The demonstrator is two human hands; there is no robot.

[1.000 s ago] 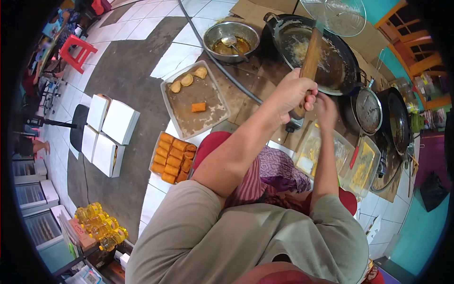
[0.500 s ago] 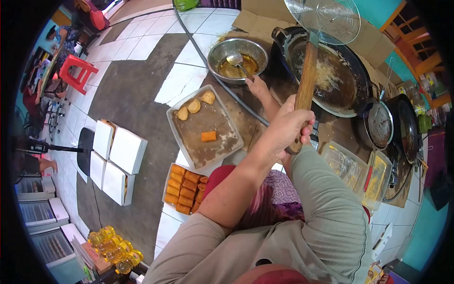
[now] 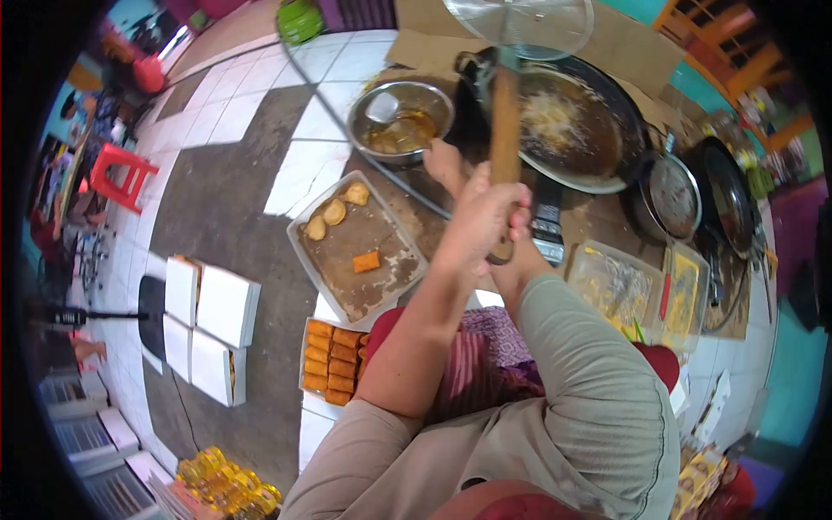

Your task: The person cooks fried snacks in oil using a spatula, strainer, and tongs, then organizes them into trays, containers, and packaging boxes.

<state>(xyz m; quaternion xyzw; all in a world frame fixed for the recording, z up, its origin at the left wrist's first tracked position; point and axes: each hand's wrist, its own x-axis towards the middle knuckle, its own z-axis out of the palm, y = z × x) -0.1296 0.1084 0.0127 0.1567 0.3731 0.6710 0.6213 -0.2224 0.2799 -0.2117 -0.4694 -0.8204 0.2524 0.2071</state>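
Observation:
My forearms are crossed. My left hand (image 3: 490,212) is wrapped round the wooden handle (image 3: 505,117) of a large wire strainer (image 3: 559,26), which is raised at the far side of a black wok (image 3: 643,130). Pale, frothy bits (image 3: 550,123) float in the wok's dark oil. Beneath my left wrist, my right forearm reaches across to a steel bowl (image 3: 355,139). There my right hand (image 3: 445,165) is closed on the ladle's handle, partly hidden. The ladle's blurred head (image 3: 383,107) is over the yellowish liquid in the bowl.
A tray (image 3: 342,282) holds several fried pieces; rolls (image 3: 329,360) fill a box beside it. White boxes (image 3: 227,303) stand left, oil bottles (image 3: 225,485) lower left. Right are a round strainer (image 3: 673,199), another wok (image 3: 728,191) and plastic containers (image 3: 611,282). A hose (image 3: 325,104) crosses behind.
The camera view has shifted, moving the wok and bowl left in the picture. Inside the bowl, the ladle's head has moved toward the far left side. Both hands keep their holds.

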